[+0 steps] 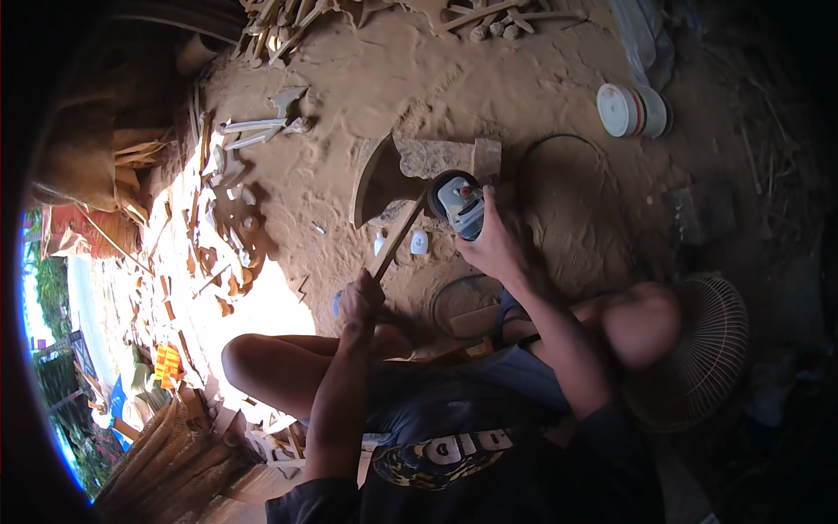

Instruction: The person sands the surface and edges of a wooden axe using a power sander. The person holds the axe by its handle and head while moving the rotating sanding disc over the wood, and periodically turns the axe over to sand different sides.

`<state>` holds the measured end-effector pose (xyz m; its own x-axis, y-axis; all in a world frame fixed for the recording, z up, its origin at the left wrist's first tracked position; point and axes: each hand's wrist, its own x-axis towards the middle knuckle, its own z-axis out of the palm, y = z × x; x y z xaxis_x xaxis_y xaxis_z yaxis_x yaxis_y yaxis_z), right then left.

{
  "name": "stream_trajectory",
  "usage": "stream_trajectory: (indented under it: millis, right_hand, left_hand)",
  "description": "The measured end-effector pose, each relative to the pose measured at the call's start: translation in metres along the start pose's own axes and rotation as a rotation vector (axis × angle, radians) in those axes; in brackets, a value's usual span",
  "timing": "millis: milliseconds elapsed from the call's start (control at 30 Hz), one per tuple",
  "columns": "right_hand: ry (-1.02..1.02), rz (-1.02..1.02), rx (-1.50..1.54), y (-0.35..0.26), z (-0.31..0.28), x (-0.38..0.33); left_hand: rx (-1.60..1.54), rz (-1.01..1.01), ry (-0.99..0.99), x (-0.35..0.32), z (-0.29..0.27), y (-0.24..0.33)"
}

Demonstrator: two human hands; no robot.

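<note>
Head view, looking down. Left hand (360,299): fingers closed round the near end of a wooden stick (401,234), no visible gap. Stick slants up and rightward from my fist, far end at the grinder's disc (439,186). They overlap from here; can't tell if the disc actually touches the wood.

Right hand (496,242): fingers clamped on the body of a blue-grey grinder (466,217), thumb along the side toward the disc. Undersides of those fingers are hidden, so can't tell if any rests on a switch. Can't tell if the disc is spinning either.

Stick and grinder are both held out in front of me, past my crossed legs, above the dusty floor (559,236).

Just beyond the disc: a block with a wavy edge (436,157), and beside it, on the left, a curved wooden piece (371,179). Small white bottle (420,243) just right of the stick, another pale bottle (379,243) on its left. White tub (618,110) lies farther off, upper right. Fan cage (716,341) beside my right knee. Wood scraps (253,135) off to the left, near the sunlit patch.
</note>
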<state>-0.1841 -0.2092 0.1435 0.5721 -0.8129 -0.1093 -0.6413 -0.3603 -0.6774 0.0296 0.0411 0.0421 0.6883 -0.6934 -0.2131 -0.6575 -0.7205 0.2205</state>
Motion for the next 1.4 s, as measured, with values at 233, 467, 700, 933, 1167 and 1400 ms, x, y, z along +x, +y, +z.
stream_trajectory:
  millis: [233,467,700,933,1167,1400]
  right_hand:
    - [-0.100,0.041,-0.085,-0.028,-0.014,0.003]
    - [-0.086,0.055,-0.069,-0.026,-0.008,0.005]
    - [-0.025,0.017,-0.158,-0.031,-0.004,0.003]
    - [0.095,-0.001,-0.079,-0.011,0.005,0.017]
    - [0.022,0.020,-0.102,-0.024,-0.012,0.023]
    - [0.075,-0.050,-0.098,-0.021,-0.001,0.028]
  left_hand:
    - [-0.005,-0.007,-0.037,-0.002,-0.002,-0.007]
    - [0.001,0.000,0.000,-0.002,0.003,-0.008]
    - [-0.021,-0.050,-0.001,-0.003,-0.003,-0.003]
    - [-0.095,-0.043,-0.020,-0.003,-0.008,-0.002]
    - [-0.058,-0.019,0.025,-0.002,-0.008,0.002]
    - [-0.038,-0.020,0.034,-0.003,-0.008,0.001]
